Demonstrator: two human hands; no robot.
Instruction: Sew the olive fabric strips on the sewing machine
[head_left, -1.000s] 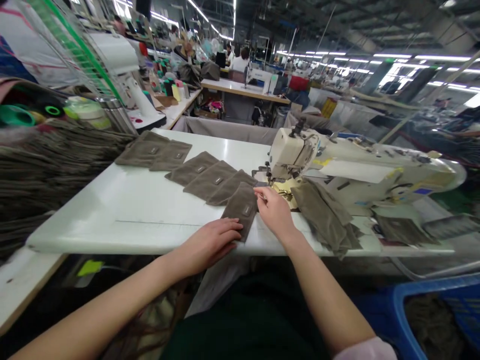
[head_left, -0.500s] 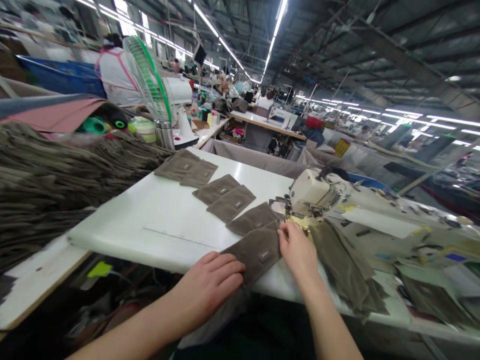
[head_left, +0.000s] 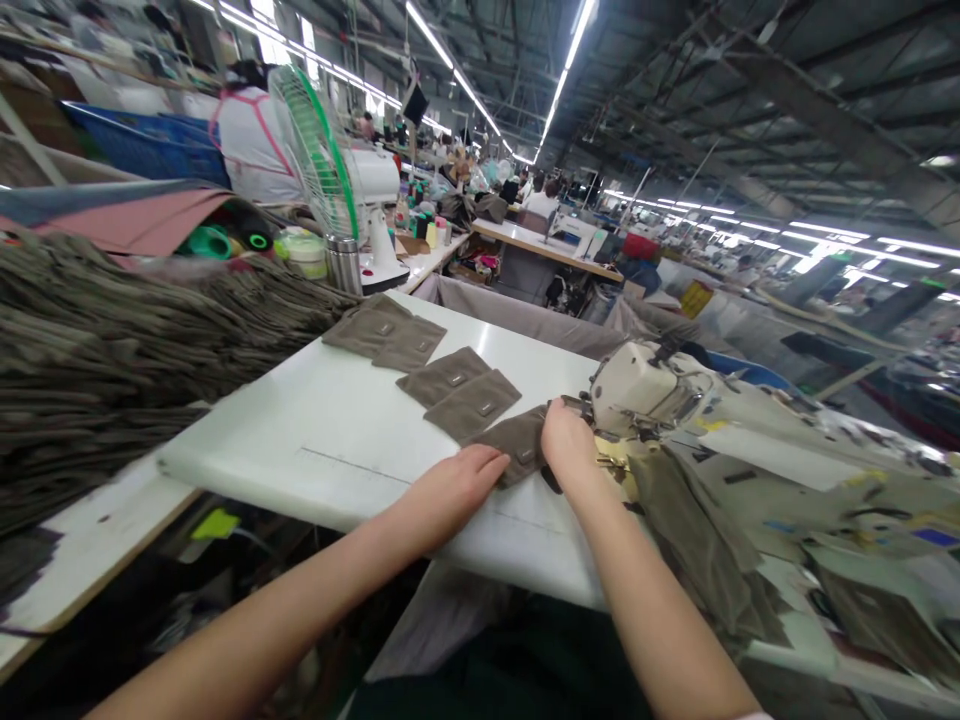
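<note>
My left hand lies flat on the white sewing table, its fingertips resting on the near edge of a brown fabric piece with a small label. My right hand presses on the same piece close to the needle area of the cream sewing machine, with its fingers bent and partly hidden. A chain of matching brown pieces trails off to the far left across the table. A loose pile of brown fabric hangs to the right of my right hand.
A tall stack of brown fabric fills the left side. Behind it stand a green-and-white fan, thread cones and a metal cup. Other sewing tables and people sit further back.
Both hands have slid the labelled piece forward toward the machine's needle. The chain of pieces has shifted to the far left. The camera has tilted up and to the left.
</note>
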